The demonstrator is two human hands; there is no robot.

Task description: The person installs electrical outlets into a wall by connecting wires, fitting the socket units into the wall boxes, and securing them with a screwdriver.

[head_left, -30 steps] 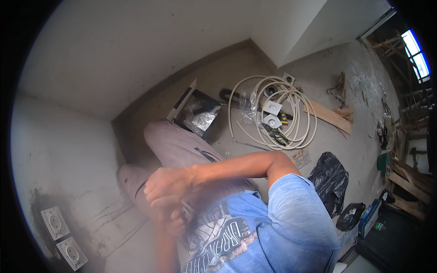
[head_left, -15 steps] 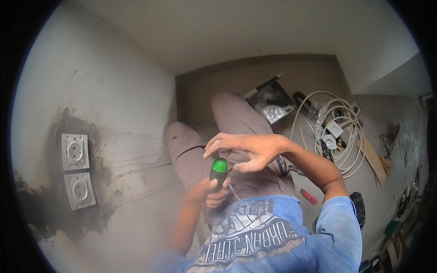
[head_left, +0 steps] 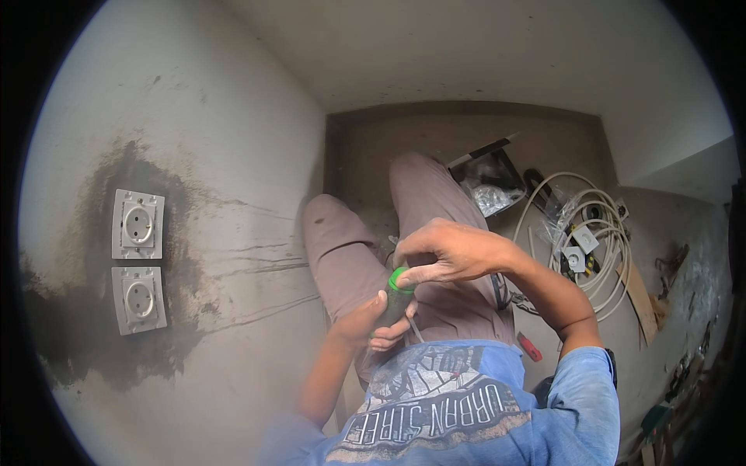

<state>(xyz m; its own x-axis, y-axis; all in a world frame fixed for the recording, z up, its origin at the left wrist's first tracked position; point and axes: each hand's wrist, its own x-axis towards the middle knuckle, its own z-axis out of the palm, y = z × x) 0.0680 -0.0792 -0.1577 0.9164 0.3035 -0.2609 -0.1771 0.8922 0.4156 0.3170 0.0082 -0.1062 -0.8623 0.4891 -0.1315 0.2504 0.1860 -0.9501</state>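
My left hand (head_left: 365, 320) wraps around a thick dark handle (head_left: 397, 303) with a green ribbed cap (head_left: 398, 278) on its upper end. It looks like a screwdriver's handle; its lower end is hidden behind my fingers and lap. From the right, my right hand (head_left: 447, 252) reaches over and closes on the green cap with thumb and fingers. Both hands are above my lap, between my bent knees. On the wall at the left are two sockets without outer frames, an upper one (head_left: 138, 224) and a lower one (head_left: 141, 300).
Dark patches surround the sockets on the wall (head_left: 256, 179). Right of my legs lie an open bag with clear plastic (head_left: 491, 199), a coil of pale cable (head_left: 614, 233), white socket covers (head_left: 575, 259), a wooden strip (head_left: 639, 299) and a red utility knife (head_left: 529, 347).
My right hand has come down from above the handle and closed on its green cap. My left hand still holds the handle. The view has shifted slightly, moving the scene rightward.
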